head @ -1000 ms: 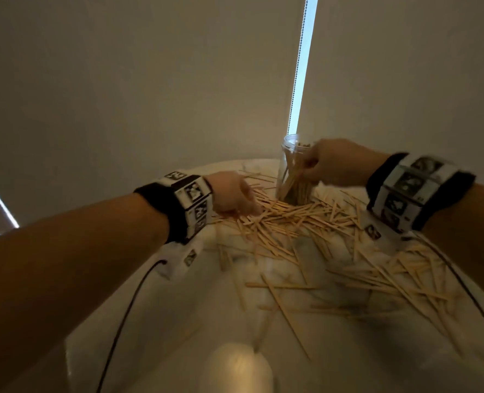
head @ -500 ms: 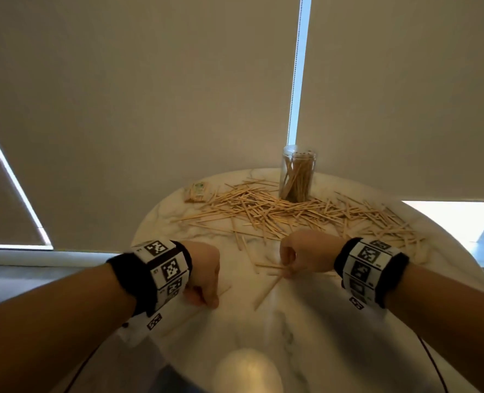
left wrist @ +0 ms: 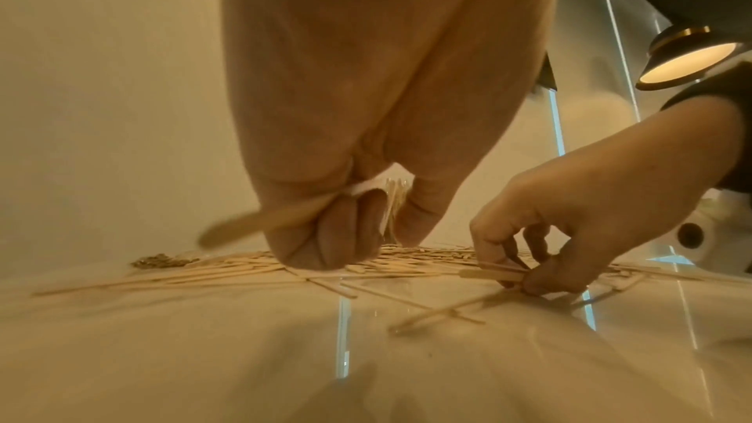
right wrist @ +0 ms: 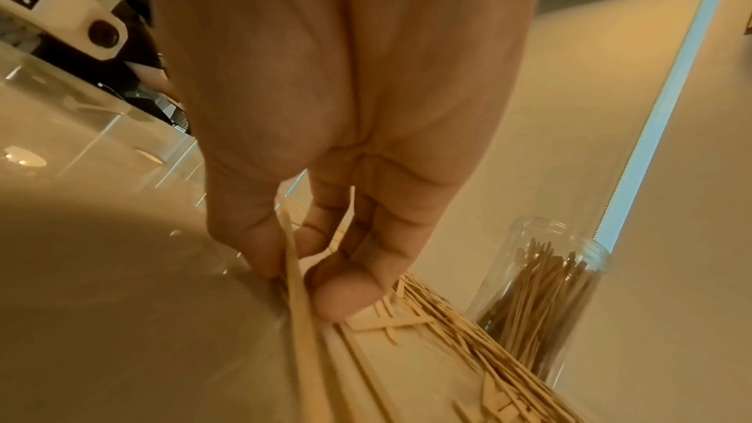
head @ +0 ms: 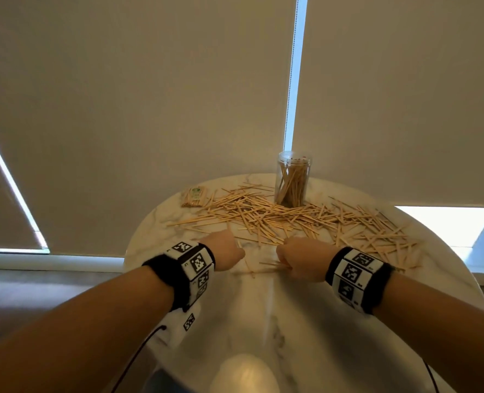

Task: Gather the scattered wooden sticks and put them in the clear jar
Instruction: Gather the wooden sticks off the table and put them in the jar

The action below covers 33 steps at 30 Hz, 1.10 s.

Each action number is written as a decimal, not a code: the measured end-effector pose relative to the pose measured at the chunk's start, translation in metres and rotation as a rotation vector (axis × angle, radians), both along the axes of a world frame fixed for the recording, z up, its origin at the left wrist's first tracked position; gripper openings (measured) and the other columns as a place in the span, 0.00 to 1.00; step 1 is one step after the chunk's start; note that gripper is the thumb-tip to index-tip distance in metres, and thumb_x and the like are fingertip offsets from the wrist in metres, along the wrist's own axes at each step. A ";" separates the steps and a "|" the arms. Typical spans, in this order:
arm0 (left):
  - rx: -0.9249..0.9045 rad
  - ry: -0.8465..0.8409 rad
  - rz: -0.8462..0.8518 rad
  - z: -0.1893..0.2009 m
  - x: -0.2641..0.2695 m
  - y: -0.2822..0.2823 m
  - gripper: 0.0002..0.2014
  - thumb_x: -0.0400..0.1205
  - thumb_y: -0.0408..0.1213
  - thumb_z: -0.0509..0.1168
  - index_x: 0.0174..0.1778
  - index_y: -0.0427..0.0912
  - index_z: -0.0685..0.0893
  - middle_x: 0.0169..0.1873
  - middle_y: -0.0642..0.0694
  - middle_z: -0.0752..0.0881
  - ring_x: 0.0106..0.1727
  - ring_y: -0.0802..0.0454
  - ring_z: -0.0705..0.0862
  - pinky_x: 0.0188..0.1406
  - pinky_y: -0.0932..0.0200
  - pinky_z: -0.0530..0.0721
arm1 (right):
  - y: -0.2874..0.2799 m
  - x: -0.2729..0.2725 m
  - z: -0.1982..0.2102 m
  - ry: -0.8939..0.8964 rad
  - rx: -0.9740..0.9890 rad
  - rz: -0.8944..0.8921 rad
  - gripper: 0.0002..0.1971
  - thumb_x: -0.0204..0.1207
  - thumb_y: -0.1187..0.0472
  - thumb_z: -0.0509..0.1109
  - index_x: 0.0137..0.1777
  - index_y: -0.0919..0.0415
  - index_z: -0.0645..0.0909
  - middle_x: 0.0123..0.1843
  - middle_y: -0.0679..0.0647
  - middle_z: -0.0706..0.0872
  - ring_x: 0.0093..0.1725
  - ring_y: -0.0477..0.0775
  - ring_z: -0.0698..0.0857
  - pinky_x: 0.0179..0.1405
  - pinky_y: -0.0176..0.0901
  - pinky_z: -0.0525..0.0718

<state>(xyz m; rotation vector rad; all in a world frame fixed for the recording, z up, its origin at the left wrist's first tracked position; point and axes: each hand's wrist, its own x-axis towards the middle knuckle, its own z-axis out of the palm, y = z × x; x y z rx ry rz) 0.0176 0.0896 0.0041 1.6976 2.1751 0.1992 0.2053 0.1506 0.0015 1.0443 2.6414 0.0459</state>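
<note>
Many thin wooden sticks (head: 266, 215) lie scattered across the far half of a round marble table (head: 306, 321). The clear jar (head: 292, 180) stands upright at the far edge, partly filled with sticks, and shows again in the right wrist view as the jar (right wrist: 541, 295). My left hand (head: 226, 252) is at the near edge of the pile, its curled fingers (left wrist: 325, 246) gripping a stick (left wrist: 260, 224). My right hand (head: 294, 258) pinches a few sticks (right wrist: 301, 311) against the table between thumb and fingers (left wrist: 541, 282).
A small wrapped packet of sticks (head: 194, 195) lies at the table's far left. Roller blinds hang close behind the table. A lamp (left wrist: 692, 60) hangs above. The near half of the tabletop carries only a few stray sticks (left wrist: 439, 314).
The left hand has moved forward from the table's near left to the pile's edge and now holds a stick. The right hand stays at the loose sticks in the middle, pinching them.
</note>
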 end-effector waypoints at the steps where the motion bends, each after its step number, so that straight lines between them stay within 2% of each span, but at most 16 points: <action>1: 0.012 0.026 0.023 0.000 0.001 0.004 0.11 0.86 0.42 0.60 0.46 0.39 0.81 0.38 0.40 0.79 0.40 0.45 0.76 0.30 0.57 0.69 | 0.002 0.001 -0.001 0.012 0.012 0.000 0.13 0.82 0.61 0.64 0.64 0.61 0.78 0.60 0.60 0.83 0.56 0.61 0.83 0.53 0.51 0.83; 3: 0.007 0.077 0.061 0.001 0.002 0.013 0.14 0.86 0.42 0.60 0.49 0.34 0.84 0.41 0.36 0.83 0.42 0.44 0.79 0.27 0.58 0.69 | 0.004 0.002 -0.003 0.033 0.029 -0.001 0.12 0.82 0.63 0.63 0.64 0.61 0.78 0.58 0.61 0.84 0.55 0.62 0.84 0.51 0.51 0.83; 6: -0.022 0.159 0.073 -0.002 0.004 0.029 0.18 0.89 0.46 0.57 0.51 0.34 0.84 0.49 0.36 0.85 0.50 0.42 0.84 0.38 0.57 0.74 | 0.007 0.005 -0.006 0.032 0.036 -0.009 0.12 0.83 0.63 0.62 0.64 0.62 0.80 0.58 0.60 0.84 0.55 0.61 0.84 0.51 0.49 0.83; 9: -0.020 0.152 0.119 -0.009 0.009 0.040 0.24 0.83 0.59 0.65 0.41 0.36 0.78 0.43 0.42 0.82 0.44 0.46 0.80 0.41 0.57 0.77 | 0.012 0.013 -0.008 0.031 0.030 -0.021 0.12 0.84 0.62 0.62 0.63 0.62 0.80 0.58 0.60 0.84 0.54 0.60 0.84 0.51 0.49 0.84; 10: -0.020 0.150 0.123 -0.011 0.011 0.042 0.26 0.81 0.60 0.67 0.43 0.36 0.79 0.43 0.43 0.81 0.44 0.47 0.79 0.41 0.57 0.78 | 0.013 0.018 -0.009 0.029 0.029 -0.025 0.12 0.84 0.62 0.62 0.63 0.63 0.80 0.58 0.60 0.83 0.54 0.60 0.84 0.50 0.48 0.83; 13: -0.058 0.231 0.060 -0.006 0.021 0.043 0.26 0.84 0.56 0.65 0.59 0.34 0.83 0.50 0.41 0.84 0.52 0.45 0.83 0.49 0.56 0.81 | 0.016 0.033 -0.007 0.054 0.024 -0.035 0.11 0.84 0.60 0.62 0.63 0.61 0.79 0.59 0.58 0.82 0.54 0.59 0.83 0.46 0.44 0.77; 15: -0.075 0.283 0.012 -0.001 0.026 0.047 0.21 0.87 0.49 0.63 0.64 0.33 0.83 0.60 0.40 0.86 0.61 0.44 0.85 0.57 0.56 0.82 | 0.017 0.041 -0.002 0.110 0.035 -0.031 0.09 0.84 0.57 0.62 0.59 0.59 0.79 0.56 0.57 0.82 0.50 0.56 0.80 0.46 0.44 0.77; 17: -0.088 0.299 0.003 0.001 0.031 0.050 0.17 0.89 0.41 0.61 0.65 0.32 0.83 0.64 0.39 0.85 0.65 0.44 0.84 0.60 0.56 0.83 | 0.017 0.046 0.004 0.183 0.042 -0.045 0.06 0.83 0.57 0.63 0.53 0.57 0.78 0.53 0.55 0.83 0.47 0.55 0.80 0.48 0.46 0.80; 19: -0.070 0.321 -0.007 0.001 0.034 0.048 0.15 0.89 0.38 0.60 0.64 0.32 0.83 0.64 0.39 0.85 0.64 0.44 0.85 0.60 0.56 0.83 | 0.019 0.049 0.010 0.263 0.034 -0.076 0.02 0.81 0.59 0.65 0.50 0.55 0.78 0.49 0.53 0.84 0.45 0.54 0.80 0.47 0.45 0.79; 24: -0.083 0.306 -0.011 -0.003 0.035 0.038 0.18 0.89 0.43 0.59 0.67 0.34 0.81 0.65 0.39 0.84 0.65 0.43 0.84 0.58 0.57 0.82 | 0.021 0.052 0.020 0.468 -0.005 -0.156 0.05 0.80 0.59 0.67 0.46 0.61 0.79 0.42 0.56 0.84 0.37 0.52 0.76 0.37 0.44 0.74; 27: -0.055 0.174 0.036 -0.002 0.029 0.036 0.17 0.89 0.43 0.55 0.63 0.33 0.81 0.59 0.38 0.85 0.60 0.42 0.84 0.52 0.55 0.81 | 0.023 0.053 0.023 0.560 -0.014 -0.204 0.07 0.81 0.57 0.68 0.47 0.61 0.80 0.40 0.53 0.84 0.36 0.50 0.78 0.33 0.40 0.72; 29: 0.046 -0.057 0.086 -0.001 0.024 0.036 0.13 0.89 0.39 0.55 0.51 0.34 0.80 0.44 0.40 0.83 0.46 0.42 0.83 0.38 0.58 0.78 | 0.026 0.053 0.026 0.629 -0.033 -0.238 0.07 0.81 0.55 0.68 0.45 0.57 0.80 0.40 0.51 0.84 0.38 0.50 0.80 0.33 0.39 0.74; 30: 0.115 -0.185 0.105 0.000 0.023 0.037 0.12 0.89 0.38 0.54 0.46 0.35 0.78 0.41 0.40 0.81 0.43 0.43 0.80 0.37 0.57 0.78 | 0.026 0.052 0.028 0.661 -0.048 -0.251 0.07 0.82 0.54 0.69 0.43 0.54 0.80 0.40 0.50 0.84 0.38 0.50 0.81 0.34 0.39 0.74; 31: 0.168 -0.309 0.129 0.002 0.024 0.037 0.13 0.89 0.38 0.53 0.46 0.35 0.78 0.43 0.39 0.81 0.45 0.44 0.80 0.42 0.55 0.80 | 0.026 0.050 0.030 0.689 -0.069 -0.260 0.07 0.82 0.53 0.69 0.43 0.52 0.80 0.40 0.49 0.85 0.39 0.49 0.82 0.35 0.38 0.75; 32: 0.202 -0.437 0.157 0.005 0.025 0.037 0.17 0.91 0.44 0.51 0.50 0.33 0.78 0.49 0.37 0.82 0.51 0.43 0.81 0.53 0.52 0.82 | 0.024 0.047 0.033 0.712 -0.093 -0.263 0.07 0.82 0.52 0.69 0.43 0.52 0.81 0.40 0.49 0.85 0.39 0.49 0.83 0.35 0.37 0.76; 33: 0.220 -0.585 0.197 0.007 0.029 0.036 0.26 0.90 0.54 0.50 0.59 0.32 0.79 0.59 0.37 0.83 0.60 0.42 0.82 0.64 0.48 0.81 | 0.022 0.044 0.035 0.732 -0.115 -0.261 0.07 0.82 0.51 0.68 0.44 0.52 0.82 0.40 0.49 0.86 0.39 0.49 0.84 0.36 0.37 0.76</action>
